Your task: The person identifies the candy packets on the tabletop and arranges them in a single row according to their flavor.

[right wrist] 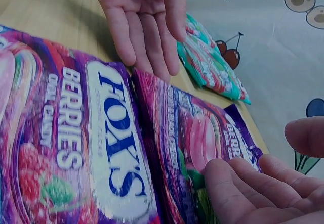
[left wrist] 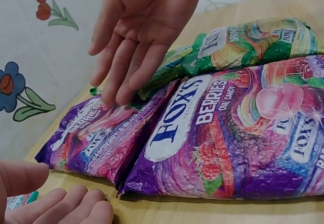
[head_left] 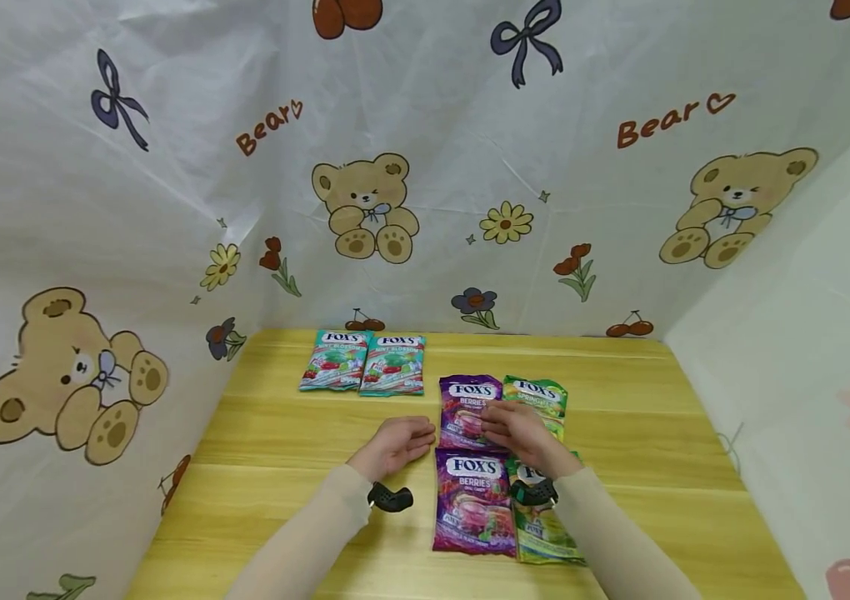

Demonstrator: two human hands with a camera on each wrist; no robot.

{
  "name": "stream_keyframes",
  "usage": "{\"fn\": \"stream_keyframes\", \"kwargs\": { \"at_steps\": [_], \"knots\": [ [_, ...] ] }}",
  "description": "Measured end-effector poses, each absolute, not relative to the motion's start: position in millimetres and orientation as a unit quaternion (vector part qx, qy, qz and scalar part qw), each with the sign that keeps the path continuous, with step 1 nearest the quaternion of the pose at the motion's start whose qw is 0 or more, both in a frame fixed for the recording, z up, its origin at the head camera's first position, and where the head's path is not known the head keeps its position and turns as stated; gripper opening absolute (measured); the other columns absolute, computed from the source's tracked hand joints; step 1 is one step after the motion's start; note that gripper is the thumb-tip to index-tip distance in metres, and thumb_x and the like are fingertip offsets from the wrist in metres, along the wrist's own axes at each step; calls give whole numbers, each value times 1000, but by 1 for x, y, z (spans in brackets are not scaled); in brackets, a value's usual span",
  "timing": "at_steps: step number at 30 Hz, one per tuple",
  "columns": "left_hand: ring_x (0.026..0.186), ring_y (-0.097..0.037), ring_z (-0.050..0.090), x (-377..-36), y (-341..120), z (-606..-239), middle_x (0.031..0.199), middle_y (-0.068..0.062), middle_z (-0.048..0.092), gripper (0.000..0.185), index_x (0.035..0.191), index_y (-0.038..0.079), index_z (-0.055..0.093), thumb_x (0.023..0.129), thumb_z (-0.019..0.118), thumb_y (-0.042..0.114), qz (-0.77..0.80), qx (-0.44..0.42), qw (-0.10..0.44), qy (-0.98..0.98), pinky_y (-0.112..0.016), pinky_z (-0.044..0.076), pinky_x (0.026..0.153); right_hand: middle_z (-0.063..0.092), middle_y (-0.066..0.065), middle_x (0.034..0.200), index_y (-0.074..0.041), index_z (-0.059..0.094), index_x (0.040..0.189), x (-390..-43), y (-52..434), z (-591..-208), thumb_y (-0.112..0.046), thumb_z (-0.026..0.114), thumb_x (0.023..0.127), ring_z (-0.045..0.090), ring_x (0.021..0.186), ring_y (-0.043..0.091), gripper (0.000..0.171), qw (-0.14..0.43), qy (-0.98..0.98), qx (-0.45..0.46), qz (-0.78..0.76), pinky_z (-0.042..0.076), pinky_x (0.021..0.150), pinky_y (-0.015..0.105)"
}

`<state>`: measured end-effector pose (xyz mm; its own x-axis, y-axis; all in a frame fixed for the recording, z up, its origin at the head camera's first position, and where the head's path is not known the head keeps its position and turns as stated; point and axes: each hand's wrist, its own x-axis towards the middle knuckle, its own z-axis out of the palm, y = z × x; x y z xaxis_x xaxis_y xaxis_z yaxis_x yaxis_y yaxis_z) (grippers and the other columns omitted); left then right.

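Note:
Two purple Fox's Berries candy bags lie one behind the other on the wooden table. My left hand [head_left: 397, 444] is just left of the far purple bag [head_left: 458, 427], palm turned toward it, fingers relaxed. Over that bag's right side is my right hand [head_left: 522, 429], its fingers extended and slightly bent, with nothing gripped; in the left wrist view its fingertips [left wrist: 124, 95] overlap the bag. The near purple bag [head_left: 473, 508] lies closer to me. Beside the purple pair are a far green Fox's bag [head_left: 545, 392] and a near green bag [head_left: 545, 542], partly hidden by my right arm.
Two teal Fox's mint candy bags, a left one [head_left: 335, 362] and a right one [head_left: 395, 371], lie side by side at the table's back left. A white bear-print sheet [head_left: 440, 125] hangs behind and left of the wooden table [head_left: 642, 467].

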<state>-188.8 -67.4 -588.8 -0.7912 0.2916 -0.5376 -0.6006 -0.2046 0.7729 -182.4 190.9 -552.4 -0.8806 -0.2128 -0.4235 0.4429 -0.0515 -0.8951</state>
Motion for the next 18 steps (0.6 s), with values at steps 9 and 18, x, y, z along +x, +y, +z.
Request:
{"fn": "stream_keyframes", "kwargs": {
  "at_steps": [9,18],
  "knots": [
    [142,-41,49,-196,-60,-594,150,-30,51,48,150,-12,40,109,49,11,761,-142,293,561,-50,41,120,45,32,152,8,34,156,-181,201,-553,-16,47,111,51,140,41,52,230,662,85,-708,52,110,41],
    [139,-41,53,-202,-50,-589,147,-30,53,46,147,-12,45,108,51,10,748,-152,290,577,-49,44,118,52,32,146,10,38,152,-179,208,-550,-18,47,111,55,135,42,50,230,700,93,-670,54,108,43]
  ]
}}
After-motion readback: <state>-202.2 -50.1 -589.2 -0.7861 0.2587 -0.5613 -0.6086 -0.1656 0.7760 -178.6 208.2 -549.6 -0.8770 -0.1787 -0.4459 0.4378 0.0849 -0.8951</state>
